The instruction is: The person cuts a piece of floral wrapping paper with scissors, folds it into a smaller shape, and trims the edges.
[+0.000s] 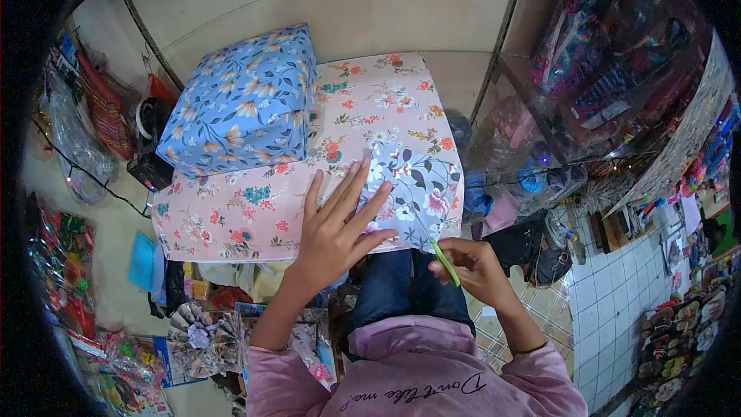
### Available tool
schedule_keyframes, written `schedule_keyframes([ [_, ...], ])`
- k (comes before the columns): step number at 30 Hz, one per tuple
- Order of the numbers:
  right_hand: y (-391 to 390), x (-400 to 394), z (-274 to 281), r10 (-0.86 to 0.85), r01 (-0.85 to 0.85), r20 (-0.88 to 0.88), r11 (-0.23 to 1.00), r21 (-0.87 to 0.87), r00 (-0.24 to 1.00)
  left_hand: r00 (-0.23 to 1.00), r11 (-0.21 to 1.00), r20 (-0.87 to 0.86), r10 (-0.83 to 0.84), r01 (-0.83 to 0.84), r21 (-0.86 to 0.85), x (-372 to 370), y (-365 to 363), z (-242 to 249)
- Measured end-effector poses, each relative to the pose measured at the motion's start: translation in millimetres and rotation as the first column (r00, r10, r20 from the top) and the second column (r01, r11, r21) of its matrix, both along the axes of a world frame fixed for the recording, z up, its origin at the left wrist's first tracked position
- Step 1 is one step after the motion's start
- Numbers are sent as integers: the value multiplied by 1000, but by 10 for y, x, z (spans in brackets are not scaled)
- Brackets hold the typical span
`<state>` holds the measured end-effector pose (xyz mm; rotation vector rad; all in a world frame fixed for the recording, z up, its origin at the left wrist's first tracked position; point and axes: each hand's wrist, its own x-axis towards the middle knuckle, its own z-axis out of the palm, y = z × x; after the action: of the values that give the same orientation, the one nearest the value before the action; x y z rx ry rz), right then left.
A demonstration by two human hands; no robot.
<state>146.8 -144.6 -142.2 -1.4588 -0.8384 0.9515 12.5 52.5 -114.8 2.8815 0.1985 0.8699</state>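
My left hand (340, 216) lies flat with fingers spread, its fingertips and thumb on a piece of grey floral paper (413, 193). That paper rests on a larger pink floral sheet (231, 220). At the near right corner of the grey paper, my right hand (475, 266) is closed on light-green-handled scissors (445, 262). Their tip points at the paper's near edge; the blades are mostly hard to make out. On the far left of the pink sheet sits a box wrapped in blue floral paper (239, 104).
Plastic-wrapped goods (610, 54) stand at the right, beside a glass panel. Hanging bags (77, 123) line the left. Below the near edge of the pink sheet are a grey ribbon bow (199, 336) and assorted packages. A tiled floor (610, 293) shows at lower right.
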Motion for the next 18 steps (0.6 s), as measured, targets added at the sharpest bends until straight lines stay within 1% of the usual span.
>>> schedule_keyframes([
  [2,0,-2,24,-7,7,-46,1000,-9,999,1000,1000,6,1,-1,-5,-2,0,-3],
  [5,-23,-14,24,-30,31,49,999,-13,998,1000,999,9,-25,26,-48,-19,-7,28],
  [8,-129,-20,34,-9,9,132,1000,2,991,995,990,45,-94,98,-106,-64,-16,100],
  [11,-209,-22,164,20,-29,166,998,51,986,985,972,130,-110,134,-195,-128,-111,241],
  [12,-209,-16,195,17,-29,153,997,75,988,976,950,192,-104,154,-270,-126,-148,280],
  [14,-140,26,306,48,-65,208,995,73,977,949,892,310,-60,190,-410,-136,-237,363],
  [16,-58,68,392,85,-110,255,990,84,963,946,888,325,26,128,-442,-200,-265,446],
  [17,-4,103,451,132,-160,275,984,83,952,940,883,336,68,100,-458,-216,-275,482],
  [18,61,141,518,178,-209,294,975,79,939,908,902,406,103,87,-422,-216,-295,511],
])
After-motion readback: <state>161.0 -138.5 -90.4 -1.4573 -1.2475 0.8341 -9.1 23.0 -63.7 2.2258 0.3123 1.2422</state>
